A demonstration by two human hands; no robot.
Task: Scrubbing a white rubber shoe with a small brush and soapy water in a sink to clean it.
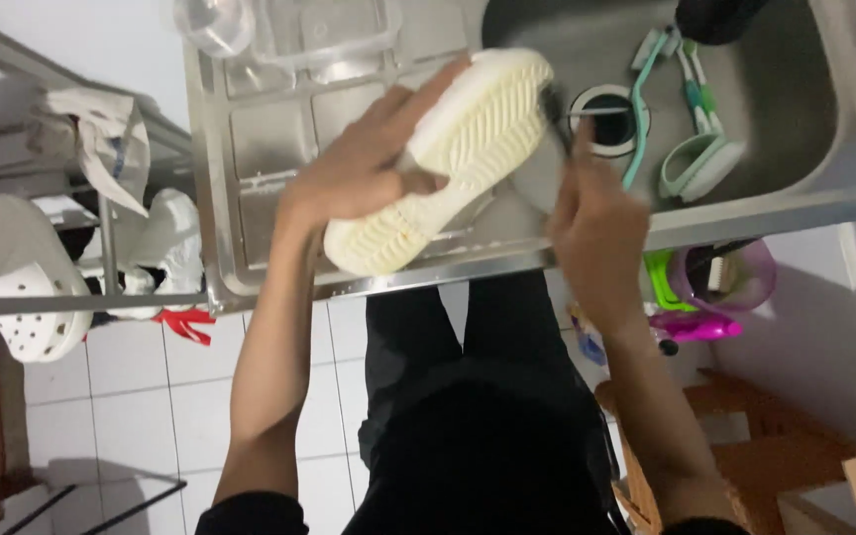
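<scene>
One shoe [448,159], cream-white, sole turned up to the camera, held tilted over the front rim of the steel sink [844,129], toe toward 1 o'clock, heel toward 7 o'clock; left hand [364,163] clamped round its middle, fingers spread over the sole's edge, at 9 o'clock from the shoe's centre; right hand [596,223] closed on one dark-bristled brush [555,111], bristles touching the toe end, at 3 o'clock from the shoe; one round drain [608,119] just beside the brush head at 3 o'clock; in the basin, two or three pale green brushes [700,159], exact count hard to tell, at 3 o'clock from the drain; one clear tub [324,30] and one clear bowl [215,22] on the draining board at 11 o'clock; one white perforated clog [12,277] on the rack far off at 9 o'clock; one pink-and-purple container [720,282] below the sink rim at 4 o'clock; white tiled floor [131,396] underneath.
</scene>
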